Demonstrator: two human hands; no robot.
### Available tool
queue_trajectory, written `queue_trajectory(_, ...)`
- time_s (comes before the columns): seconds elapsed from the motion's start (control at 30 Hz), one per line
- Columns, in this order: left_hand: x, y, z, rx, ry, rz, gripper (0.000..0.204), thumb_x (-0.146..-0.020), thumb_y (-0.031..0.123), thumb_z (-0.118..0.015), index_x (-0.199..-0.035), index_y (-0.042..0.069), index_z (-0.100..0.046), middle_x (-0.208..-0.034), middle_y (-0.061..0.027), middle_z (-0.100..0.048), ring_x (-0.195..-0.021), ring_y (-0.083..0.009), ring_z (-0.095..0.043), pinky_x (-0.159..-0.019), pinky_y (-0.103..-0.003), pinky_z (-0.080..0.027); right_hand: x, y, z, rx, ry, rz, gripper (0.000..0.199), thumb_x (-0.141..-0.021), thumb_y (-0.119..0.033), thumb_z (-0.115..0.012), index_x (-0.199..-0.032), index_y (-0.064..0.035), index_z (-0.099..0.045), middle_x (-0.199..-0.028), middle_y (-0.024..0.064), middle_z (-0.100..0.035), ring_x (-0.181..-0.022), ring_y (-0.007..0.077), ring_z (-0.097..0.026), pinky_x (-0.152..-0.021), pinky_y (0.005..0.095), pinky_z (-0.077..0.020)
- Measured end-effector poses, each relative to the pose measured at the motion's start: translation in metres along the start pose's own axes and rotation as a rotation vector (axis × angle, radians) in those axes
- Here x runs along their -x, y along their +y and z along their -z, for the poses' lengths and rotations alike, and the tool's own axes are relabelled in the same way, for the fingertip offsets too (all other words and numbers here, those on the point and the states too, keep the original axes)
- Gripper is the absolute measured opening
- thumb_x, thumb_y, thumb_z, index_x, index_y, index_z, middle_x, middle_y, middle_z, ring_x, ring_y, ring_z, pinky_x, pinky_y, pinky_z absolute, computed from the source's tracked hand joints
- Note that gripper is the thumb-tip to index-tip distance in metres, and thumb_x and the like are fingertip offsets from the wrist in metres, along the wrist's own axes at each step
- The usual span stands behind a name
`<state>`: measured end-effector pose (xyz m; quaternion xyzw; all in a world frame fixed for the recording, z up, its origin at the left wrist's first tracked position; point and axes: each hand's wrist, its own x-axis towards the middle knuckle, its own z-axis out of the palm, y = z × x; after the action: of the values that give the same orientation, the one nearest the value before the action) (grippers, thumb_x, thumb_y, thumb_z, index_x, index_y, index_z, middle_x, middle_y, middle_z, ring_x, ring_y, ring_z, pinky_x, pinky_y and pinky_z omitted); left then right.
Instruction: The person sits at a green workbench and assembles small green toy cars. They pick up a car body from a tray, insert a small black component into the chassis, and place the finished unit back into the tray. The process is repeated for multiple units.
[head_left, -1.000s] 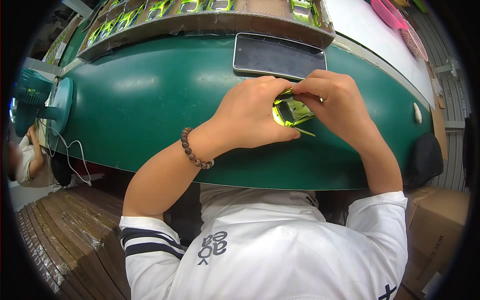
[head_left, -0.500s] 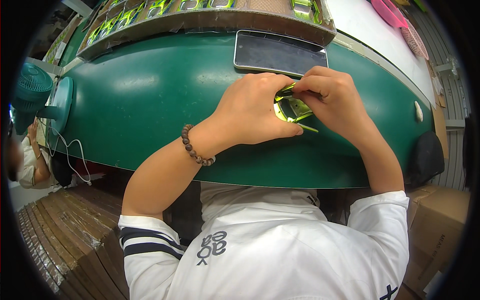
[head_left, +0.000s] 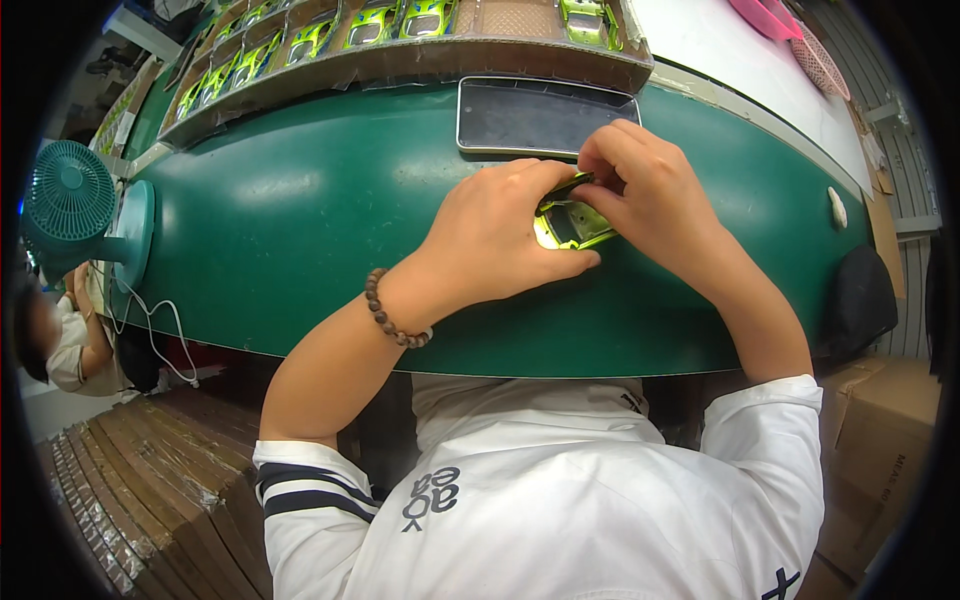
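A bright yellow-green toy car body [head_left: 588,222] is held over the green table in front of me. My left hand [head_left: 492,218] is closed round its left end, the thumb along the near side and the fingers at the far side. My right hand [head_left: 652,188] pinches at the car's far edge, where a dark, green-rimmed flap like a door [head_left: 568,187] stands up from the body. The right fingertips hide part of this flap. Just beyond my hands lies a phone [head_left: 545,112] with a dark screen.
A cardboard tray [head_left: 400,62] with several similar green toy cars [head_left: 430,17] spans the back. A teal fan [head_left: 72,190] with a white cable stands at the left, near another person's arm [head_left: 95,345]. Pink baskets [head_left: 820,62] are at the back right, and a dark rounded object [head_left: 865,300] at the right edge.
A green strip that stuck out from the car's near side no longer shows. Both hands still hold the car, turned slightly. The view has shifted a little.
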<state>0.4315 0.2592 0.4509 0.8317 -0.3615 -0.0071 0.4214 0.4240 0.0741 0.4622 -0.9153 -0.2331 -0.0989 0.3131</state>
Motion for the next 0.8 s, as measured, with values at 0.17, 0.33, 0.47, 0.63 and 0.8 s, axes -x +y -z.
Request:
queue_trajectory(0.17,-0.005,-0.015,0.007,-0.053,0.022,-0.072,0.032,-0.076,0.019,-0.068,-0.102,0.001,-0.065,-0.082,-0.0118,-0.064,-0.075,-0.0242,-0.061,-0.068,-0.033,-0.048,0.0,0.002,0.006,0.338,0.006,0.168,0.017,-0.073,-0.014,-0.069,-0.082,-0.0047,-0.058,-0.08,0.0092,-0.056,-0.078,0.0297,-0.057,-0.066,0.0394,-0.0463)
queue_trajectory(0.33,-0.006,-0.011,0.006,-0.243,0.037,-0.043,0.018,-0.08,0.014,-0.062,-0.093,0.003,-0.067,-0.077,-0.0126,-0.063,-0.069,-0.0278,-0.059,-0.062,-0.036,-0.047,-0.002,0.008,0.006,0.269,-0.097,0.191,0.014,-0.077,-0.013,-0.066,-0.082,-0.0036,-0.057,-0.081,0.0105,-0.058,-0.079,0.0311,-0.057,-0.068,0.0397,-0.0457)
queue_trajectory(0.47,-0.009,-0.003,0.001,-0.384,0.063,-0.029,0.012,-0.079,0.012,-0.06,-0.086,0.003,-0.066,-0.075,-0.0124,-0.062,-0.07,-0.03,-0.059,-0.061,-0.037,-0.047,0.0,0.005,0.004,0.258,-0.122,0.119,0.014,-0.078,-0.011,-0.064,-0.08,-0.0001,-0.055,-0.079,0.0135,-0.058,-0.077,0.0327,-0.057,-0.069,0.0408,-0.0459)
queue_trajectory(0.63,-0.013,-0.002,-0.006,-0.489,0.012,0.009,0.01,-0.08,0.012,-0.06,-0.083,0.003,-0.063,-0.074,-0.0112,-0.061,-0.07,-0.0307,-0.059,-0.062,-0.039,-0.047,0.001,-0.002,0.0,0.292,-0.088,0.054,0.012,-0.078,-0.006,-0.061,-0.079,0.0025,-0.054,-0.077,0.0168,-0.057,-0.075,0.0332,-0.057,-0.068,0.0407,-0.0468)
queue_trajectory(0.8,-0.01,-0.008,-0.006,-0.452,0.051,-0.075,0.01,-0.08,0.011,-0.06,-0.085,0.003,-0.061,-0.076,-0.0111,-0.06,-0.073,-0.03,-0.058,-0.064,-0.039,-0.047,0.001,-0.007,0.0,0.375,-0.135,0.042,0.008,-0.075,-0.003,-0.059,-0.079,0.0025,-0.055,-0.077,0.0167,-0.058,-0.074,0.0321,-0.059,-0.065,0.0393,-0.048)
